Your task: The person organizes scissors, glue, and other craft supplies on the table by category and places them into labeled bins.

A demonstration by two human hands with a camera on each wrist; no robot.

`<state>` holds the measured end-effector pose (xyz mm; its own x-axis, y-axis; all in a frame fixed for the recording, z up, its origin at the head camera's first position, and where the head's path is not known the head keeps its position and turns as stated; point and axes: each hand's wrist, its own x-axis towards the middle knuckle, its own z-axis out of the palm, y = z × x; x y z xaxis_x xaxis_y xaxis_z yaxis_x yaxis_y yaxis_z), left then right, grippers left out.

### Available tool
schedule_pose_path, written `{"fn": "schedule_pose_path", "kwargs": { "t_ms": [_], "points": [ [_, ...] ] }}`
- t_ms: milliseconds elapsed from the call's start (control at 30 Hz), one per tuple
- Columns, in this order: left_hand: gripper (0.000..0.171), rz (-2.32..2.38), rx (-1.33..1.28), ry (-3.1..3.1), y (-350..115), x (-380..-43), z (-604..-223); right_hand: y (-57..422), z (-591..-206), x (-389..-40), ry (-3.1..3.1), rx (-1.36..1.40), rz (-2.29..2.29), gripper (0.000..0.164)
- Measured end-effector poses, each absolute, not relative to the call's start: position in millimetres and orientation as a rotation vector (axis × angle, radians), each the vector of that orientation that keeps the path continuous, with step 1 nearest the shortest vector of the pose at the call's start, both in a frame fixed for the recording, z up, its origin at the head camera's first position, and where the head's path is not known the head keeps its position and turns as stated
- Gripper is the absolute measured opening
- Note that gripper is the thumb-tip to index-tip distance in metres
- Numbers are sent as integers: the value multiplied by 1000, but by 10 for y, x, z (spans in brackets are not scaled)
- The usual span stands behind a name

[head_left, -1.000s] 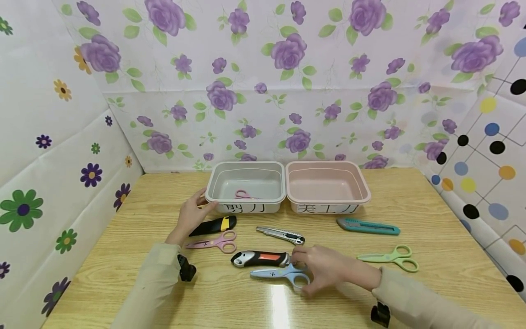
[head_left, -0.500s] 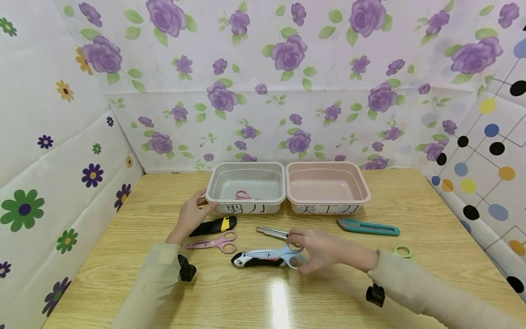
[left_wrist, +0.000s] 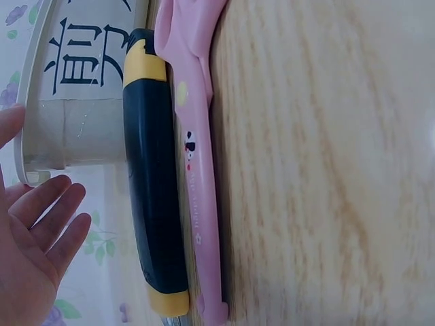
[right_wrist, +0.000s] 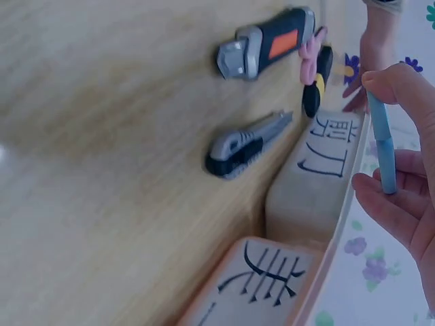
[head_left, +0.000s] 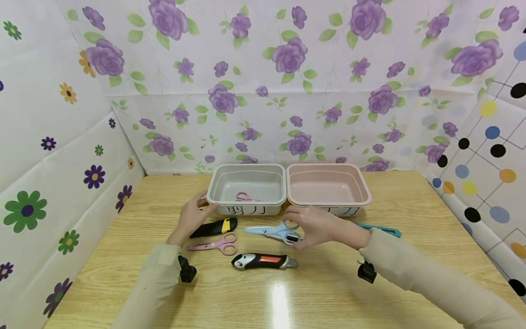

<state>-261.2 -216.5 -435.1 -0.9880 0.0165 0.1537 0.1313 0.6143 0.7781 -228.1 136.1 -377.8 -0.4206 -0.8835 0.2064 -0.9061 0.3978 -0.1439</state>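
Blue scissors [head_left: 271, 230], blades together and tips toward nine o'clock, are held above the bench [head_left: 230, 297] by the right hand [head_left: 314, 225], its grip pinched on the handle loops between thumb and fingers. Beneath them, apart, a silver cutter [right_wrist: 241, 146] is seen. From the scissors, a grey box [head_left: 246, 204] is placed at eleven o'clock, a pink box [head_left: 345, 204] at two. The left hand [head_left: 192, 214] is rested at the grey box's eight o'clock corner, thumb on the rim, fingers loosely extended, grip slack. Step judged a carry. Height should be held so the cutter is not snagged; more would be needed over either rim. Tips are best angled off the left hand, and its steadying touch kept light so the box is not tipped.
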Motion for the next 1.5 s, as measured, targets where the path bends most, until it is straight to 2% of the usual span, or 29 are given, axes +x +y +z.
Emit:
{"fn": "schedule_pose_path", "kwargs": {
  "t_ms": [567, 1100, 1500],
  "points": [
    [68, -1296, -135, -2706, -2174, -2603, -4328, 1255, -3619, -2596, -2391, 1622, 370, 49],
    [68, -1320, -140, -2697, -2159, -2603, -4341, 1160, -3504, -2837, -2464, 1533, 339, 58],
    [68, -1326, -140, -2693, -2156, -2604, -4336, 1006, -3421, -2962, -2554, 1463, 286, 57]
  ]
}}
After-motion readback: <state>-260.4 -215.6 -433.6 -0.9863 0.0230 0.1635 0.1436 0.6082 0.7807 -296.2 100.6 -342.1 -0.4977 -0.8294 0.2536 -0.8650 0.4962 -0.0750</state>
